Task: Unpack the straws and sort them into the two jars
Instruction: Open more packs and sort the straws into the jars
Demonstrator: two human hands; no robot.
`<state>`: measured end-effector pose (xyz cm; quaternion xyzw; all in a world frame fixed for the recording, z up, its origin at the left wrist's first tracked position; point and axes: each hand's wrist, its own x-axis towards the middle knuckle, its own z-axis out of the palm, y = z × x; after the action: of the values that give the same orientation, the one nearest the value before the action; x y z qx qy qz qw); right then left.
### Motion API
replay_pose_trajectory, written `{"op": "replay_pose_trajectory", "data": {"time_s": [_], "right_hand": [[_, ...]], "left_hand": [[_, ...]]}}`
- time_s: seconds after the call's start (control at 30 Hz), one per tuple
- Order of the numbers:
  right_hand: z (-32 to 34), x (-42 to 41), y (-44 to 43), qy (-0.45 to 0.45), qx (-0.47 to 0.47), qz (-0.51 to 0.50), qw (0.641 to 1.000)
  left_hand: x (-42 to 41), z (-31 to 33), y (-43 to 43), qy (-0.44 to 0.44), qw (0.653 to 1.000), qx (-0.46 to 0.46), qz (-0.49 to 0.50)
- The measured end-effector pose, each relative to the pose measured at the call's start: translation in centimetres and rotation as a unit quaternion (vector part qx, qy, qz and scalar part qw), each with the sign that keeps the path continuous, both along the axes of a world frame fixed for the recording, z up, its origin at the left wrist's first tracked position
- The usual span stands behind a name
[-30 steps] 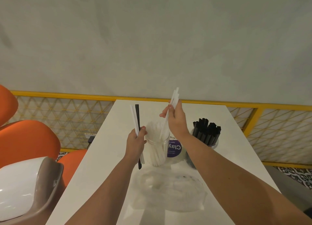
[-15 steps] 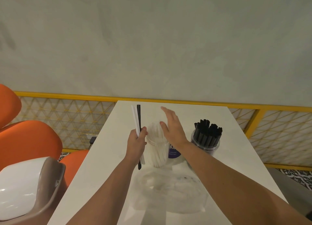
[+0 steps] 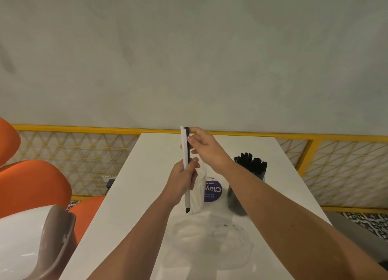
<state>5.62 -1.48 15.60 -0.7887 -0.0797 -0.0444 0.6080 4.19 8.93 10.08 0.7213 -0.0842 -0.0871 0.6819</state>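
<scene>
My left hand [image 3: 182, 180] holds a white straw [image 3: 184, 147] and a black straw [image 3: 187, 208] upright above the table. My right hand [image 3: 206, 147] pinches the top of the black straw with its fingertips. Behind my left hand stands a clear jar [image 3: 199, 192] of white straws, partly hidden. A second jar [image 3: 249, 174] packed with black straws stands to its right. An empty clear plastic bag [image 3: 212, 237] lies crumpled on the table in front of the jars.
The white table [image 3: 136, 185] runs away from me to a yellow mesh railing [image 3: 84, 153]. A round purple label [image 3: 213, 191] sits between the jars. Orange seats [image 3: 33, 187] and a white and brown chair back [image 3: 31, 237] stand to the left.
My right hand dropped white straws into the clear jar, opened, then moved left and up to pinch the top of the black straw. My left hand rose slightly with both straws.
</scene>
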Motion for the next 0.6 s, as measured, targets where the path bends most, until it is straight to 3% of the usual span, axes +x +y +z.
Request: {"op": "replay_pose_trajectory", "data": {"time_s": [0.2,0.37,0.43,0.6], "right_hand": [[2.4,-0.8,-3.7,-0.048,0.082,-0.118,0.988],[4.3,-1.3,-8.4,-0.127,0.105,-0.257,0.952],[4.3,-1.7,-9.8,-0.149,0.071,-0.295,0.941],[2.4,-3.3,-10.8,-0.185,-0.150,-0.273,0.932]], "left_hand": [[-1.1,0.1,-2.0,0.015,0.997,0.027,-0.075],[-1.3,-0.4,-3.0,0.027,0.989,0.096,-0.113],[-1.1,-0.8,-3.0,0.042,0.987,0.114,-0.105],[-1.2,-1.1,-3.4,0.048,0.990,0.116,-0.069]]}}
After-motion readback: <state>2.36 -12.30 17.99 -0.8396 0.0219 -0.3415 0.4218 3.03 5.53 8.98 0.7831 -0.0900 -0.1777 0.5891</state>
